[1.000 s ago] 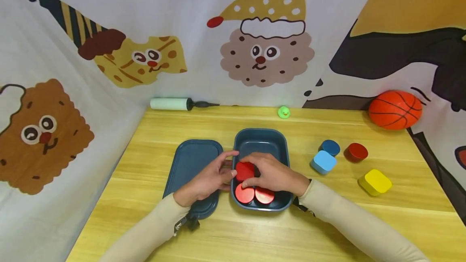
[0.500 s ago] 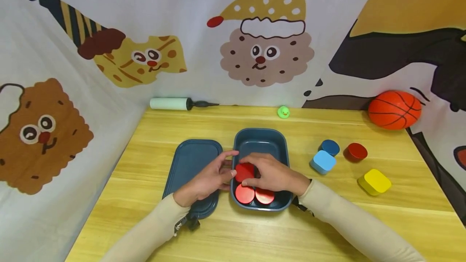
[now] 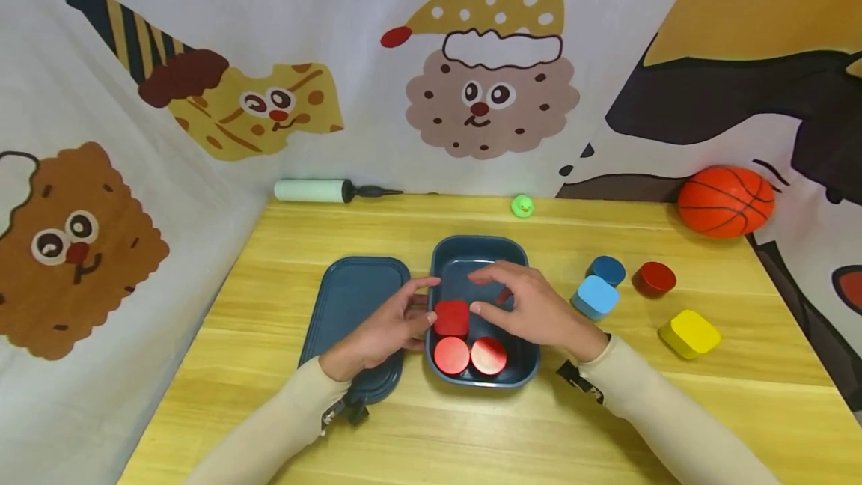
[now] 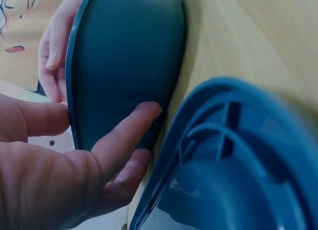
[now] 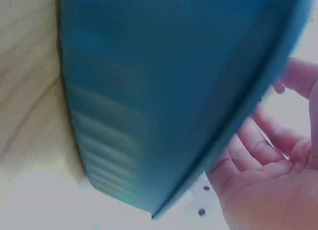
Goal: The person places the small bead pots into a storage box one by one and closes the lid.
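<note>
A dark blue box [image 3: 481, 251] stands uncovered on the table. Inside it, a red rounded-square block [image 3: 451, 318] sits at the left wall, with two red round blocks [image 3: 452, 355] side by side at the near end. My left hand [image 3: 390, 326] rests against the box's left side, fingers spread along the outer wall and fingertips right at the rim; the left wrist view shows two fingers [image 4: 131, 130] against that wall. Over the middle of the box, my right hand [image 3: 535, 309] hangs with thumb and fingers spread apart, nothing between them.
A matching blue lid [image 3: 353, 294] lies left of the box, partly under my left hand. On the right are blue [image 3: 606, 271], light blue [image 3: 595, 298], dark red [image 3: 654, 280] and yellow [image 3: 690, 334] blocks. A pump [image 3: 313, 190], green duck [image 3: 521, 206] and orange ball [image 3: 726, 201] line the back.
My right hand has let go of the red rounded-square block and moved up and right, its fingers spreading. The block stays by the left wall. My left hand has kept its place.
</note>
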Demonstrator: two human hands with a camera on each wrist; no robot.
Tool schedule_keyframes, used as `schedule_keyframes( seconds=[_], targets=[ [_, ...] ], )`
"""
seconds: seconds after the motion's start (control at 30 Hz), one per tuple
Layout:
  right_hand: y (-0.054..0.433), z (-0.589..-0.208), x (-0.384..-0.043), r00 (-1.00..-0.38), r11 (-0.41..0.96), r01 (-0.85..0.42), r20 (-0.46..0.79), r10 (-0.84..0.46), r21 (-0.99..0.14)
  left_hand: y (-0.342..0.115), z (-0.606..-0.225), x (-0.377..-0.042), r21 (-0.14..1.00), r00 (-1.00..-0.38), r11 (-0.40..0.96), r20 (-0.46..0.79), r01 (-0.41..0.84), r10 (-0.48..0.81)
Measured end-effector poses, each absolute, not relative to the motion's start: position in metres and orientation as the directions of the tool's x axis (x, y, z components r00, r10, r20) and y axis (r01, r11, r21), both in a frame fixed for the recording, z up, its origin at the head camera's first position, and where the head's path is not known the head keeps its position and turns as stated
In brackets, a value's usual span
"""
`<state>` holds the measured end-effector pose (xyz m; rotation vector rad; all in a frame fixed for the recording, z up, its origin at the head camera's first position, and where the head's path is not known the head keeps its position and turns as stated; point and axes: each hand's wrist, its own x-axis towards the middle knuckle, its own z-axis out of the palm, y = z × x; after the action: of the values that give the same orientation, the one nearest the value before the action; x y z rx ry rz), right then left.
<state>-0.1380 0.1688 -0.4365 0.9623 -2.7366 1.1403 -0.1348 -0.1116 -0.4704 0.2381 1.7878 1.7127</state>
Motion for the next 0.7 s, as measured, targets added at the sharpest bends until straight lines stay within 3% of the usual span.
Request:
schedule_keyframes(
  seconds=[0.3,0.7],
  targets=[
    [0.204,-0.425,-0.134,-0.853,0.551,-0.510,0.304,-0.424,-0.661,-0.109,-0.472,-0.136,0.949,-0.784,0.137,-0.312,-0.284,0.537],
    [0.263,-0.429,-0.128,-0.922,0.667,-0.378,0.327,-0.207,-0.642,-0.111,-0.471,-0.134,0.950,-0.785,0.139,-0.309,-0.279,0.537]
  ],
)
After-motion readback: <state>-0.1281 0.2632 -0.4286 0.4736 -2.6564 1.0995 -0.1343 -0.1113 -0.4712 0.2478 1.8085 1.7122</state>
